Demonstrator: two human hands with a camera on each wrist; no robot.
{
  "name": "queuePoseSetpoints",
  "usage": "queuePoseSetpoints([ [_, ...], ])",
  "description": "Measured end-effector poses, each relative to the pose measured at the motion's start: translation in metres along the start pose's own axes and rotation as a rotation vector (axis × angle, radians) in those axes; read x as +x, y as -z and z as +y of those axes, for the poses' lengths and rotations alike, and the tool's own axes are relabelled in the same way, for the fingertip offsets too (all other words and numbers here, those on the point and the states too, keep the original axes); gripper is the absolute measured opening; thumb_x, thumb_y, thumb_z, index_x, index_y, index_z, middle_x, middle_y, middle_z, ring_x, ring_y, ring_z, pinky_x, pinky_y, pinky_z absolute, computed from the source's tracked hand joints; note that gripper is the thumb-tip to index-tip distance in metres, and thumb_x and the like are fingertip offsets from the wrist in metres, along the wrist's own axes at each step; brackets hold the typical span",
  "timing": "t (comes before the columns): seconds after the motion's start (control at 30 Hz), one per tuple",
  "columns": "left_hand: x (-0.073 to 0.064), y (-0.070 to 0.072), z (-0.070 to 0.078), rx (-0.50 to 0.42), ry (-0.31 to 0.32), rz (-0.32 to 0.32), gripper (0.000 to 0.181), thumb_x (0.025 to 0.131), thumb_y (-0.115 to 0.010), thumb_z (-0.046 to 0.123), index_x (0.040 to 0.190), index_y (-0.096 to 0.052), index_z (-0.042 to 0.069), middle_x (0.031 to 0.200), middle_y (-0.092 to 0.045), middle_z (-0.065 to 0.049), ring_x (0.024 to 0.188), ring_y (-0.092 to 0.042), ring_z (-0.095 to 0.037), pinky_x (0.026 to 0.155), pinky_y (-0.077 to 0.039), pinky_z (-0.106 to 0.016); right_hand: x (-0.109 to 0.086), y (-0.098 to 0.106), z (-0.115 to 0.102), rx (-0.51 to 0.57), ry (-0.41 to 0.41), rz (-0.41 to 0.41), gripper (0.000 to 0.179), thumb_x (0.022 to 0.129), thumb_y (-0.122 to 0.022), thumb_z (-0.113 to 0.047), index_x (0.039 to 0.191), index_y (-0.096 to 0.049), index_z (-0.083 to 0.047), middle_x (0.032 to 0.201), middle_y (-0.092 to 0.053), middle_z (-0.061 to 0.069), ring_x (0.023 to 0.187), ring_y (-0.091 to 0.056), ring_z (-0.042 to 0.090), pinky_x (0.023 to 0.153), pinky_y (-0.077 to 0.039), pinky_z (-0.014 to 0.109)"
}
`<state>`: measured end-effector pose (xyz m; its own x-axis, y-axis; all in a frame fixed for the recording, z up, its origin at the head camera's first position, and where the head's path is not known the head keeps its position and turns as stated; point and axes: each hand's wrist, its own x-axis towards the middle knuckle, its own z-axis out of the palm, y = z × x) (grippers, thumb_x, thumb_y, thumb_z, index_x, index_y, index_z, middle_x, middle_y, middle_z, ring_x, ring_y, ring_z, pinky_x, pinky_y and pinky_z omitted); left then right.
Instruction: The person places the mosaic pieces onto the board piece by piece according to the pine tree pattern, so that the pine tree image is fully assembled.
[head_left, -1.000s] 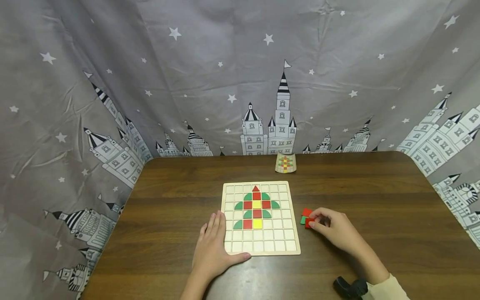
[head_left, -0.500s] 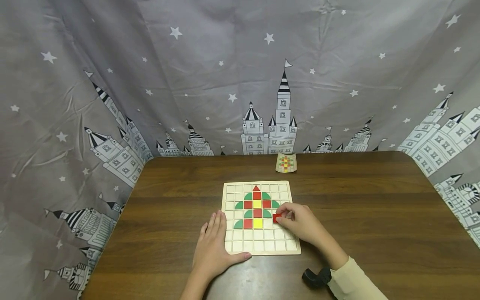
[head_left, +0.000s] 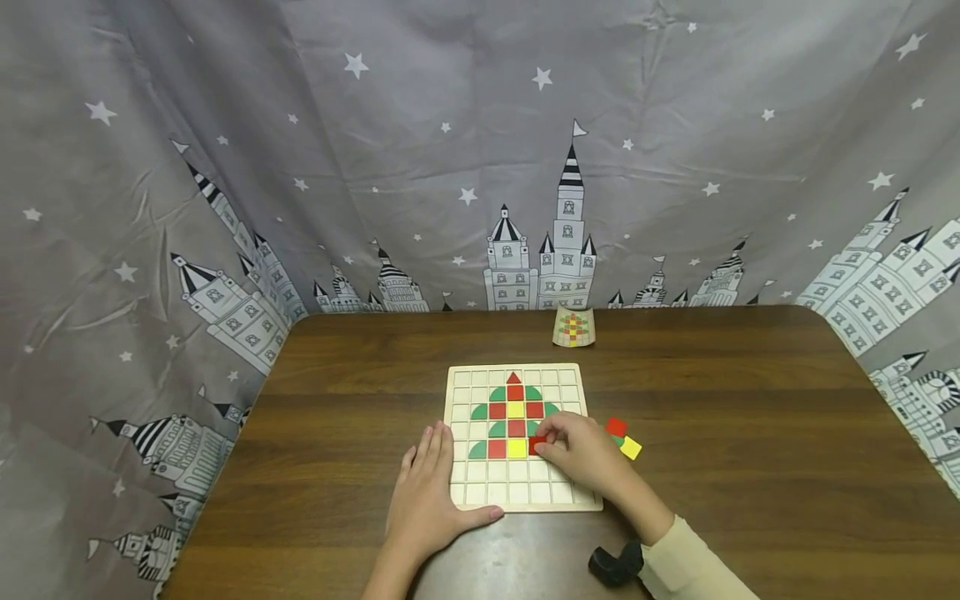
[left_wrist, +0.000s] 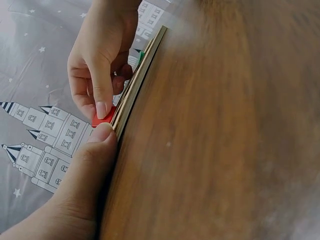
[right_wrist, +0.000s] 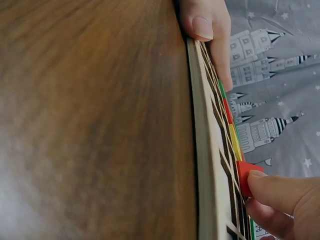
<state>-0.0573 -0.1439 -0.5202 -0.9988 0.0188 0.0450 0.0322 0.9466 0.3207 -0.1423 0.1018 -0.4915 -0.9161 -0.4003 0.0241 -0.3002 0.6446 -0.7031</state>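
Note:
A wooden grid board [head_left: 476, 495] lies on the table, bearing red, yellow and green tiles in a tree shape. My right hand [head_left: 588, 452] pinches a red square tile [head_left: 536, 447] between thumb and fingers, just right of a yellow tile [head_left: 517, 448] in the lower row. In the right wrist view that red tile [right_wrist: 244, 176] stands tilted at the board's surface. My left hand [head_left: 426, 492] rests along the board's left side with straight fingers, its thumb at the near edge. Part of the grid is hidden behind my right hand.
Right of the board lie a loose red tile [head_left: 617, 427], a yellow tile [head_left: 632, 448] and a partly covered green tile [head_left: 618, 440]. A small card [head_left: 573, 327] with a tree pattern stands near the table's far edge. A grey castle-print curtain [head_left: 420, 167] hangs behind.
My right hand has picked the red tile from the loose tiles and carried it left onto the board, beside the lower yellow tile. My left hand has stayed in place.

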Motion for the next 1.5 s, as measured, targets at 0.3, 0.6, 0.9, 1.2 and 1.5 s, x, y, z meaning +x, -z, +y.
queuePoseSetpoints([
  [0.3, 0.0006, -0.0004, -0.0005, 0.002, 0.010, -0.009, 0.143, 0.057, -0.047, 0.101, 0.159, -0.015, 0.007, 0.167, -0.015, -0.008, 0.156, -0.014, -0.025, 0.124, -0.019, -0.048, -0.0019, -0.0024, -0.0012, -0.025, -0.015, 0.024, 0.011, 0.084, -0.080, -0.026, 0.086, -0.069, -0.028, 0.089, -0.062, -0.017, 0.081, -0.055, 0.006, 0.072, -0.047, 0.026],
  [0.6, 0.0010, -0.0004, 0.0002, -0.008, 0.008, -0.010, 0.143, 0.056, -0.047, 0.101, 0.159, -0.016, 0.007, 0.167, -0.015, -0.008, 0.156, -0.014, -0.025, 0.124, -0.019, -0.048, -0.0026, -0.0022, 0.0002, -0.073, 0.018, 0.028, 0.014, 0.082, -0.081, -0.028, 0.089, -0.070, -0.025, 0.092, -0.064, -0.016, 0.082, -0.056, 0.005, 0.073, -0.048, 0.027],
  [0.9, 0.0000, -0.0003, -0.0002, -0.011, -0.002, -0.007, 0.142, 0.057, -0.049, 0.100, 0.159, -0.016, 0.006, 0.167, -0.015, -0.008, 0.156, -0.013, -0.025, 0.124, -0.018, -0.047, -0.0057, -0.0020, -0.0003, -0.117, 0.061, 0.020, 0.013, 0.083, -0.080, -0.030, 0.092, -0.073, -0.023, 0.095, -0.065, -0.014, 0.091, -0.062, 0.008, 0.083, -0.053, 0.033],
  [1.2, -0.0001, -0.0001, -0.0002, -0.015, -0.001, -0.012, 0.142, 0.057, -0.050, 0.099, 0.159, -0.015, 0.007, 0.167, -0.015, -0.008, 0.156, -0.014, -0.025, 0.123, -0.018, -0.047, -0.0056, -0.0028, -0.0005, -0.119, 0.071, 0.029, 0.011, 0.085, -0.079, -0.030, 0.093, -0.075, -0.024, 0.093, -0.066, -0.015, 0.089, -0.063, 0.007, 0.080, -0.054, 0.031],
  [1.5, 0.0008, 0.0007, 0.0004, -0.015, 0.005, -0.025, 0.142, 0.057, -0.048, 0.100, 0.159, -0.013, 0.007, 0.167, -0.014, -0.007, 0.156, -0.013, -0.025, 0.123, -0.019, -0.047, -0.0078, -0.0010, -0.0015, -0.103, 0.090, 0.033, 0.012, 0.082, -0.081, -0.026, 0.094, -0.080, -0.020, 0.087, -0.063, -0.017, 0.080, -0.058, 0.003, 0.067, -0.048, 0.019],
])
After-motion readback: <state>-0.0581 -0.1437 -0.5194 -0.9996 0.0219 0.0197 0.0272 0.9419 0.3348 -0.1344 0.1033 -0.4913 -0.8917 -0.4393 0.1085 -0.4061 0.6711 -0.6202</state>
